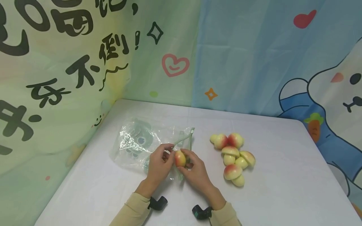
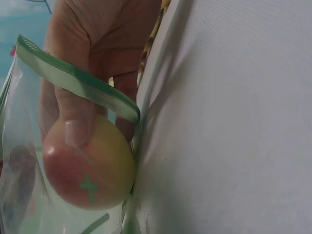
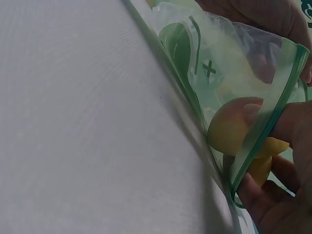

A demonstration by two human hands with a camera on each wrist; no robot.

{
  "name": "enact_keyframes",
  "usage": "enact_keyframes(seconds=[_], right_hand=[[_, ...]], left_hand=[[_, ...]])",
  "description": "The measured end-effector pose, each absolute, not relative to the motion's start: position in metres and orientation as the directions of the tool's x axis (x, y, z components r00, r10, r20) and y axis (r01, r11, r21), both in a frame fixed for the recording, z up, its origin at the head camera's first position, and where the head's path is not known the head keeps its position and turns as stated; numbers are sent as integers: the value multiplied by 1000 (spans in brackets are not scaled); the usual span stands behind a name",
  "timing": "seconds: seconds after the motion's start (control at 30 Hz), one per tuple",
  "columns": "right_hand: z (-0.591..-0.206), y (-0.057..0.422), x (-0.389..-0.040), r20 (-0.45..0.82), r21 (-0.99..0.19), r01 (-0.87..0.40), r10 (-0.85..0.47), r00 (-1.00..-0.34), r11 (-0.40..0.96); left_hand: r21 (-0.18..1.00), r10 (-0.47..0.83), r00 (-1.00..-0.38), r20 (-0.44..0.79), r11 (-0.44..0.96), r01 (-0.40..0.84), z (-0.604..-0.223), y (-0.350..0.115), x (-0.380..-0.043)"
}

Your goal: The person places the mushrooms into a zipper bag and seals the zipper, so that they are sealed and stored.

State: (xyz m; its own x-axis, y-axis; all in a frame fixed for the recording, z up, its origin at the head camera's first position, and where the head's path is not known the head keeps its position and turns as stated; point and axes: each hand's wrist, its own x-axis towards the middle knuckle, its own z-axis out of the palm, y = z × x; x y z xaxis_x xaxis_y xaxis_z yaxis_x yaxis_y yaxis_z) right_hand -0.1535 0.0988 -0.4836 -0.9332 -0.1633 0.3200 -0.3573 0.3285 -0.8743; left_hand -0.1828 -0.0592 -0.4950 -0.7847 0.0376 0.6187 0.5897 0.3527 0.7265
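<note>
My right hand [image 1: 196, 169] grips a red-and-yellow toy mushroom [image 1: 180, 159] by its cap and stem. The mushroom lies within the mouth of a clear zip bag [image 1: 161, 135] with a green closure strip. In the right wrist view the thumb rests on the cap [image 3: 231, 126], behind the bag's green-edged film. On the bag's other side, my left hand [image 1: 159, 163] has curled fingers at the opening and holds the bag's edge. The left wrist view shows the same mushroom [image 2: 92, 165] through the film, under the right thumb.
Several similar toy mushrooms [image 1: 233, 172] lie grouped on the white tabletop [image 1: 282, 175], right of my hands. The bag spreads flat to the left. A printed cloth backdrop [image 1: 240, 62] stands behind the table. Both wrists wear black camera mounts [image 1: 158, 203].
</note>
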Motion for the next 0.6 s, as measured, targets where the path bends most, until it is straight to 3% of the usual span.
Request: enact_keyframes(seconds=[0.3,0.6], right_hand=[[-482,99,-154,354,-869,-385,-152,-923,310],[-470,112,-152,463,-837,-434,12,-886,333]], left_hand=[[774,8,-831,557,359,522,-495,-60,-183],[817,-24,-860,509,328,474,-497,-60,-183]])
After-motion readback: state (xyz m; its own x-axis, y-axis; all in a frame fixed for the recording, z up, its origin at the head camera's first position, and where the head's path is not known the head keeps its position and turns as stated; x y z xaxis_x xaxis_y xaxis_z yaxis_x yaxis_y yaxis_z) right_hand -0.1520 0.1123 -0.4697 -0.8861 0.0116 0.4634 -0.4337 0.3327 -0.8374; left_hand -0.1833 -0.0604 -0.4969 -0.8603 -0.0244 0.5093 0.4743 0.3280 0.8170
